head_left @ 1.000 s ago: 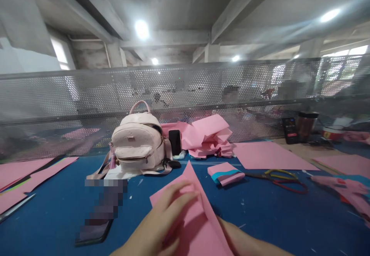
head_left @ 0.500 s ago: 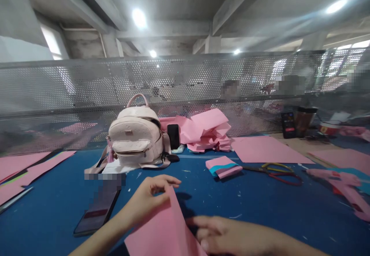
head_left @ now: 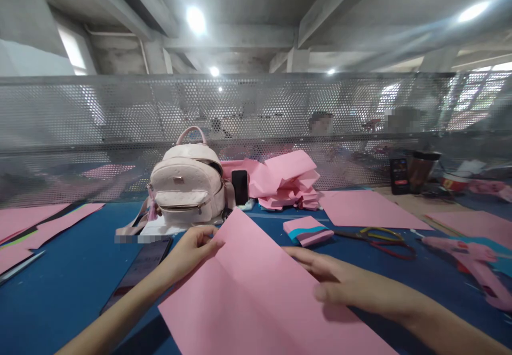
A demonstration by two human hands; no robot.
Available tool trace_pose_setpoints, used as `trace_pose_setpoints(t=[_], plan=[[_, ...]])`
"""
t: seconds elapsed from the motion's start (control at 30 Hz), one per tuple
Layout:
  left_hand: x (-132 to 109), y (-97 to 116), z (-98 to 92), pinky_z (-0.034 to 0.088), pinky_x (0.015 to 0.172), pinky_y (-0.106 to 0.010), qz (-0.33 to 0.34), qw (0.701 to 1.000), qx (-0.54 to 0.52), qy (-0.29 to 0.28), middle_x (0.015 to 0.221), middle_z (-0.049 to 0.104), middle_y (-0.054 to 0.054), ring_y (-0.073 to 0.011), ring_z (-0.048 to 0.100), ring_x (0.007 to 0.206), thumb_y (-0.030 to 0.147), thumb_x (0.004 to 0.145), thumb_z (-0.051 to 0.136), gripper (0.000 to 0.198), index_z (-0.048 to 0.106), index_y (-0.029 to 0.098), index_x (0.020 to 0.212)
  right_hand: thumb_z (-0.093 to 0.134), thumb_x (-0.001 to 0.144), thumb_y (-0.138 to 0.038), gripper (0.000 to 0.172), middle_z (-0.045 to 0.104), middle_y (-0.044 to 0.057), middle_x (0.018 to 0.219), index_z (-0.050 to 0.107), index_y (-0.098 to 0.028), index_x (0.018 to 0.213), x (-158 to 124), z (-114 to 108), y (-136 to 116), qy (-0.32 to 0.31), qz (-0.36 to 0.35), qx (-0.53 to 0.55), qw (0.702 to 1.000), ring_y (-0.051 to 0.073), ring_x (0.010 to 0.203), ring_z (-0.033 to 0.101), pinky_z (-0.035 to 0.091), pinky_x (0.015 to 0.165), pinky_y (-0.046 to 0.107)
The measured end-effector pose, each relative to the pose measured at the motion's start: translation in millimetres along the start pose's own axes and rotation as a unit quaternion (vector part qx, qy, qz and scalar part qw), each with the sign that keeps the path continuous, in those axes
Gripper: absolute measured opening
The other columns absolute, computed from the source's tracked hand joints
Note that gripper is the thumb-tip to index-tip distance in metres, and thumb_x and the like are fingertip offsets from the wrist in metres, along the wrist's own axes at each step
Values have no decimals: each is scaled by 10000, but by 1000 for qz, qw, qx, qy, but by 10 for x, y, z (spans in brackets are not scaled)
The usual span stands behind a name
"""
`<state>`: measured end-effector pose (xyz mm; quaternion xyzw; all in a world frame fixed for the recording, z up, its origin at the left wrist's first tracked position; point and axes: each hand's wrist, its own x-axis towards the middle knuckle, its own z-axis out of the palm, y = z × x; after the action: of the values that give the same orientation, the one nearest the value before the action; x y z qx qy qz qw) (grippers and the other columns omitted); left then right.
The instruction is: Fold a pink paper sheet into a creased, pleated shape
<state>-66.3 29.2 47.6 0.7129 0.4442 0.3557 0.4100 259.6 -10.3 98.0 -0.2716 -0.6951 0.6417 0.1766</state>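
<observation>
A sheet of pink paper point(head_left: 256, 285) rises from the bottom edge between my hands, tilted, with its far corner pointing at the backpack. My left hand point(head_left: 196, 251) pinches its left edge between thumb and fingers. On the opposite edge, my right hand point(head_left: 328, 275) grips the sheet, thumb on top and fingers behind it. Just beyond my right hand lies a folded pink packet point(head_left: 308, 231) with a blue band. Scissors point(head_left: 384, 240) with yellow and red handles rest beside that packet. A phone point(head_left: 138, 275) lies partly hidden behind my left forearm.
A pale pink backpack point(head_left: 186, 184) stands at the back, beside a crumpled pink paper pile point(head_left: 286, 179) and a small upright phone point(head_left: 240, 187). Flat pink sheets point(head_left: 372, 208) lie right of the pile. A pink glue gun point(head_left: 472, 264) is at far right. A perforated metal screen point(head_left: 256, 109) closes off the back.
The paper has opened from a narrow folded shape into a wide sheet and come up. My right hand has moved up and right with its edge; my left hand has shifted left.
</observation>
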Motion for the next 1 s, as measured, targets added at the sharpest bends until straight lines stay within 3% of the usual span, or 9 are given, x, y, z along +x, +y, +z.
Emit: trace_pose_setpoints(t=[0.23,0.33,0.4,0.5,0.57,0.63,0.73,0.83,1.0], plan=[[-39,189,-239,378,507,-217,15,996,90,15,616,565,38,-135,518,531,457,923,546,281,610,183,945,669,853,-453,566,693,105,1138,582,-148,1322,129,-29,247,-20,27,17,999,301,1083,647,469,994,456],[-86,250,-241,494,870,-382,43,987,145,54,1052,695,-63,-257,641,999,309,919,547,332,571,208,1235,687,822,-438,549,689,100,1133,599,-148,1281,179,-118,371,-3,51,33,998,293,1079,649,484,976,431],[-141,294,-138,307,1108,-496,92,968,222,75,1427,511,-83,-298,422,1341,181,891,542,472,501,245,1357,672,824,-405,504,673,93,1167,609,-159,1259,198,-171,413,5,63,-12,998,285,1115,627,484,968,407],[-249,308,180,277,1143,-525,201,892,405,-24,1568,330,-101,-287,308,1431,91,892,513,582,413,246,1445,620,839,-331,429,665,85,1189,626,-160,1232,219,-203,433,5,66,-98,993,278,1148,598,475,972,388],[-320,242,438,307,1137,-532,248,855,439,-121,1553,355,-126,-308,348,1413,264,897,630,671,327,220,1494,577,840,-281,420,675,77,1176,625,-158,1239,227,-199,437,4,65,-135,989,274,1127,607,478,963,388],[-375,122,646,359,1098,-553,279,828,449,-188,1554,346,-140,-352,404,1376,506,893,635,691,372,235,1471,549,826,-234,432,676,68,1190,627,-169,1246,222,-196,449,13,63,-176,982,270,1110,615,473,964,393],[-413,-64,768,341,1116,-516,338,810,440,-190,1536,371,-140,-325,409,1378,591,968,440,660,316,235,1510,564,804,-222,439,637,75,1289,642,-200,1235,191,-215,491,72,66,-279,955,294,1172,577,434,1001,407],[-411,-168,751,325,1131,-484,333,811,442,-189,1565,298,-144,-319,338,1415,612,955,452,732,244,226,1542,566,810,-230,453,624,74,1321,622,-246,1259,163,-242,536,125,70,-368,919,302,1182,573,431,979,400],[-408,-226,822,394,1071,-532,342,788,471,-202,1533,330,-185,-364,394,1373,484,945,574,756,219,198,1549,515,848,-176,363,730,50,1043,622,-261,1185,184,-247,578,159,83,-497,849,259,927,677,458,740,316]])
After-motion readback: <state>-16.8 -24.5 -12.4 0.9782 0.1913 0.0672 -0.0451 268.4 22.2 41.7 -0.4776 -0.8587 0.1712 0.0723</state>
